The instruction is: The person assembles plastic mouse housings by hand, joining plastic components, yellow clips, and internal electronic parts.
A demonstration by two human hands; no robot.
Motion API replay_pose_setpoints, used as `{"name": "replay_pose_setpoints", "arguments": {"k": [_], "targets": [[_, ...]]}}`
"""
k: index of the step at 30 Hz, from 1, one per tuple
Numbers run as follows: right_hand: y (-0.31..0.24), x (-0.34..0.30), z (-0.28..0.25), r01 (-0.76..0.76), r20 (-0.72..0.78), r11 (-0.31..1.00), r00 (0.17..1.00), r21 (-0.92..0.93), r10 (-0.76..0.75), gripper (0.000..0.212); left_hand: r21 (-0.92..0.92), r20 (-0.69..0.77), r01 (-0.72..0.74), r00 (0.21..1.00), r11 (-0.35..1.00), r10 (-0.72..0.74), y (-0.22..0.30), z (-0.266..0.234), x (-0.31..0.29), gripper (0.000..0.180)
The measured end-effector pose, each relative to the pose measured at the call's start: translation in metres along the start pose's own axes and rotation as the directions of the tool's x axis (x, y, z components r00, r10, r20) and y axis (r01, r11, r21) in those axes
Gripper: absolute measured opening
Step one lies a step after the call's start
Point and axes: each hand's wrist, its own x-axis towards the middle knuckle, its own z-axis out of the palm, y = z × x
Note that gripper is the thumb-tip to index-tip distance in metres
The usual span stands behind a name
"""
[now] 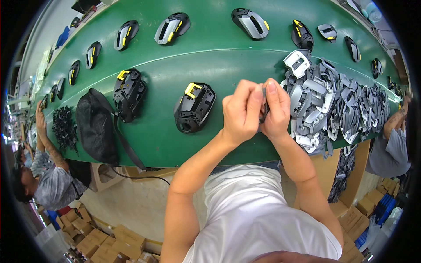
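My left hand [240, 111] and my right hand [276, 109] are pressed together over the near edge of the green conveyor belt [210, 57], both pinching one small dark grey plastic part [264, 108] that my fingers mostly hide. Just left of my hands a black mouse shell with a yellow clip [194, 106] lies on the belt. A second black shell with a yellow clip [129, 93] lies further left. Right of my hands is a heap of grey plastic covers [333, 105].
Several assembled grey-and-black mice [172, 28] run along the belt's far side. A black mesh bag [96, 126] and a pile of small black parts [64, 128] lie at left. Other workers sit at the left [48, 175] and right [390, 144]. Cardboard boxes [101, 241] cover the floor.
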Motion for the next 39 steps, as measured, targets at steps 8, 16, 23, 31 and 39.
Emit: {"name": "replay_pose_setpoints", "arguments": {"k": [8, 16, 23, 31, 39], "targets": [[0.002, 0.001, -0.004, -0.007, 0.071, 0.995, 0.997, 0.1, 0.0, 0.033, -0.129, -0.059, 0.176, 0.981, 0.976, -0.185, -0.001, 0.003, -0.001, 0.018], [0.0, 0.001, -0.002, -0.045, 0.071, 0.993, 0.997, 0.108, 0.037, 0.031, -0.138, -0.053, 0.168, 0.983, 0.976, -0.177, 0.001, 0.002, -0.003, 0.017], [0.006, 0.003, -0.008, 0.012, 0.081, 1.0, 0.997, 0.024, -0.014, 0.031, -0.121, 0.021, 0.239, 0.971, 0.963, -0.238, -0.006, 0.002, -0.002, 0.017], [-0.001, 0.0, -0.004, 0.006, 0.083, 1.0, 0.996, 0.026, -0.008, 0.032, -0.116, -0.052, 0.145, 0.987, 0.983, -0.152, 0.003, 0.003, -0.001, 0.015], [-0.002, -0.001, -0.001, -0.058, 0.013, 0.997, 0.998, 0.051, 0.057, 0.029, -0.1, -0.049, 0.154, 0.986, 0.983, -0.159, 0.002, 0.002, -0.001, 0.016]]}}
